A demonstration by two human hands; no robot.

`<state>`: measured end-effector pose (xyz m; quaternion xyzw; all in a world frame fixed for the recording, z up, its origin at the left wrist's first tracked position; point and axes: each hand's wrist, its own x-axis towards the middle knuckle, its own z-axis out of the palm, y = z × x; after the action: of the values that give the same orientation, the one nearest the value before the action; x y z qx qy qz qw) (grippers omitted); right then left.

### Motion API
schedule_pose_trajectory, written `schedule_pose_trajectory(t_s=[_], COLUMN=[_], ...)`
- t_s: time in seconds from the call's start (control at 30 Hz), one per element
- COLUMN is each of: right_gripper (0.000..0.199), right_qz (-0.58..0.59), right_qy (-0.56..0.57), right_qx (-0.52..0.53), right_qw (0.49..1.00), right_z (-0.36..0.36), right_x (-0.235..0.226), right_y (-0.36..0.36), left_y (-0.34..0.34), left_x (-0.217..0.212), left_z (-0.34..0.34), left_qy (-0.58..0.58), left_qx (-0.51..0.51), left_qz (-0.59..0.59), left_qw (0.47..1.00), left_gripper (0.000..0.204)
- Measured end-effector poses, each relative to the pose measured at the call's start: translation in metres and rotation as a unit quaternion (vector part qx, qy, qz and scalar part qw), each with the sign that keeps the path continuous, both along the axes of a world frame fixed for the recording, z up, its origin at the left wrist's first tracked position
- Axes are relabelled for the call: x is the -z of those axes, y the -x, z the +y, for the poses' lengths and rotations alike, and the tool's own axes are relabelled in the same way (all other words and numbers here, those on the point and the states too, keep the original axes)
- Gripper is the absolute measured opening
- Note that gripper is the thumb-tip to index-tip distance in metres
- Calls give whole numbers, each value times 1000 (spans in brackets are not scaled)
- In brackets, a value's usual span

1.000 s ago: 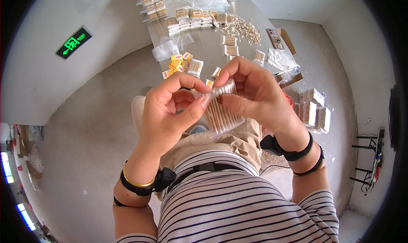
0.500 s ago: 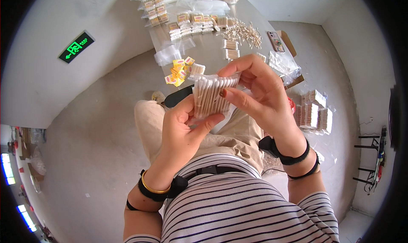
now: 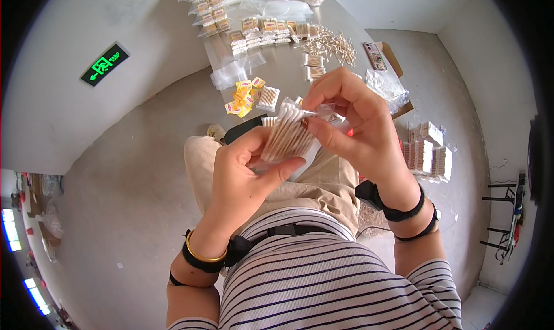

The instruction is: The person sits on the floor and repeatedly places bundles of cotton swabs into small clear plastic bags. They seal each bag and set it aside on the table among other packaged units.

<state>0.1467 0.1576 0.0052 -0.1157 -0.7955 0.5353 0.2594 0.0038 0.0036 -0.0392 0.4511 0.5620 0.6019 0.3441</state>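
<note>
Between my hands, above my lap, is a clear plastic bag of cotton swabs (image 3: 287,135), tilted with the white tips up. My left hand (image 3: 247,162) grips the lower part of the bag, its thumb across the front. With thumb and fingers, my right hand (image 3: 352,122) pinches the bag's upper right edge, where the plastic is pulled out to the side. Beyond the bag, on the table, lie a small bundle of swabs (image 3: 268,98) and a scatter of yellow cards (image 3: 243,97).
On the metal table (image 3: 288,62) are rows of packed swabs (image 3: 261,32), loose swabs (image 3: 332,46), empty clear bags (image 3: 228,75) and a phone (image 3: 375,56). Filled packs (image 3: 208,8) are stacked at the far left. More swab bundles (image 3: 427,157) stand on the floor at the right.
The bag of swabs has tilted, its tips leaning right. My right hand has moved slightly right and up, drawing the plastic at the bag's upper edge outward.
</note>
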Motion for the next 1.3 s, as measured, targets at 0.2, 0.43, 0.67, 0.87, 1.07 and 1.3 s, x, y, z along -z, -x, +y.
schedule_pose_trajectory(t_s=[0.2,0.43,0.67,0.87,1.07,1.3], right_gripper=[22,20,16,12,14,17], right_qz=[-5,-31,-36,-30,2,21], right_qy=[33,-12,81,197,274,-3], right_qx=[23,20,-20,-82,-88,-26], right_qw=[999,999,996,977,958,999], right_z=[-1,3,5,10,10,-4], right_x=[1,-6,-6,-4,5,-6], right_y=[4,6,5,5,5,4], left_y=[-3,-2,-7,-4,-7,-3], left_x=[0,0,6,5,2,-1], left_z=[7,6,9,12,11,10], left_qy=[-28,-8,-27,-15,-11,-21], left_qx=[-19,-18,-6,8,2,-27], left_qz=[-86,-101,-166,-156,-138,3], left_qw=[996,995,986,988,990,999], left_gripper=[24,26,32,40,30,21])
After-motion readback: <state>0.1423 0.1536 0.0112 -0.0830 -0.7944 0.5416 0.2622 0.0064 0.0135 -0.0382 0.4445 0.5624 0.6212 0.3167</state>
